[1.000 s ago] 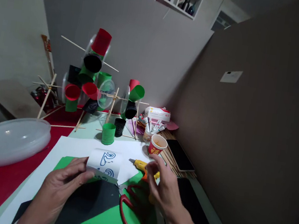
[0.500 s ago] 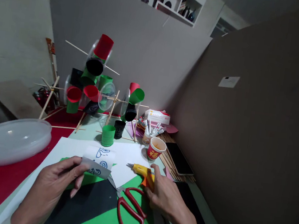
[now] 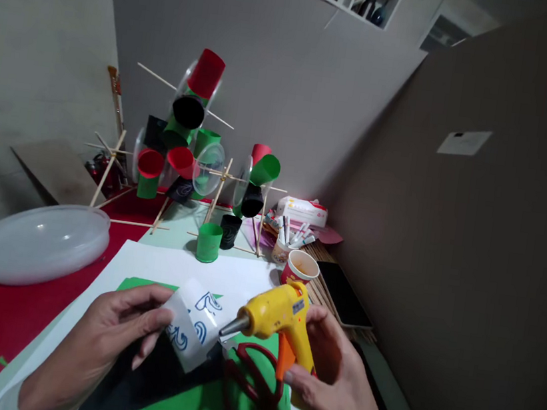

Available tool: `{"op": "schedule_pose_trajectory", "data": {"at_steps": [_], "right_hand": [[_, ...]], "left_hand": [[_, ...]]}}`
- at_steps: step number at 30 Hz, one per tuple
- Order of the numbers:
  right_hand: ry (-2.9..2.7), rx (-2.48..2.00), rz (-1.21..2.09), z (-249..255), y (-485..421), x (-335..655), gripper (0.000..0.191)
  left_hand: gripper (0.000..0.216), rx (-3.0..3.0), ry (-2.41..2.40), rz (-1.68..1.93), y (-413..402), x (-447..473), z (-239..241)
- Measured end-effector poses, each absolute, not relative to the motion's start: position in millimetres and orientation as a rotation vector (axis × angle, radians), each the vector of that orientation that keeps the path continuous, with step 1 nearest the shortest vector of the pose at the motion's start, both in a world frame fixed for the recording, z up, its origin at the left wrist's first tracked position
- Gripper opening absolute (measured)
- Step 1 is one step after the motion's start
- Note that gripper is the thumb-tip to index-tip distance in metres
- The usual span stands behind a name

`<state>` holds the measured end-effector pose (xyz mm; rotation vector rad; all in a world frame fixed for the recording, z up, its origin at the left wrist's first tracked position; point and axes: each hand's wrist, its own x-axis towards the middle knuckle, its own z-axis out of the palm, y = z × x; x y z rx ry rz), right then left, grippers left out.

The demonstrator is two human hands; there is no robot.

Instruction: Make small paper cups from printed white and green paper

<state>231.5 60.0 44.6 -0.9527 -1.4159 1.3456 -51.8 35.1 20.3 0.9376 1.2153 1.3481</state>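
Observation:
Between the thumb and fingers of my left hand (image 3: 120,333) is a curled white paper strip (image 3: 194,326) with blue swirl drawings. My right hand (image 3: 333,367) grips a yellow hot glue gun (image 3: 277,313) by its handle, near the orange trigger. The metal nozzle points left, close to the strip's right edge; I cannot tell whether it touches. Below the gun lie red-handled scissors (image 3: 250,380), partly hidden, on green paper (image 3: 186,409) and black paper (image 3: 128,387).
Behind stand a green paper cup shape (image 3: 208,243) and a black one (image 3: 230,231). A stick frame (image 3: 224,178) carries coloured paper cylinders. A drink cup (image 3: 300,267), a pen cup (image 3: 282,250) and a phone (image 3: 345,295) are at right; a translucent basin (image 3: 41,245) at left.
My right hand has lifted the glue gun off the table and brought its nozzle beside the paper strip. The strip has tilted in my left hand. The camera view has shifted slightly.

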Motion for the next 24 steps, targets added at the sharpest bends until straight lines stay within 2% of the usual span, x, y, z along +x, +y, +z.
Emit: {"op": "schedule_pose_trajectory", "data": {"at_steps": [3, 10, 13, 16, 24], "right_hand": [[-1.305, -0.93, 1.615, 49, 58, 231, 0.055], [-1.336, -1.021, 1.8, 58, 48, 224, 0.036], [-1.368, -1.161, 1.671, 63, 43, 222, 0.036], [-1.401, -1.215, 1.543, 69, 39, 222, 0.043], [-1.301, -1.253, 1.418, 64, 38, 223, 0.046]], "left_hand": [[0.035, 0.927, 1.207, 1.292, 34, -49, 24], [0.035, 0.989, 1.372, 1.293, 28, -44, 33], [0.032, 1.061, 1.443, 1.336, 26, -43, 27], [0.032, 1.087, 1.485, 1.421, 22, -41, 22], [0.03, 1.11, 1.632, 1.427, 14, -38, 25]]}}
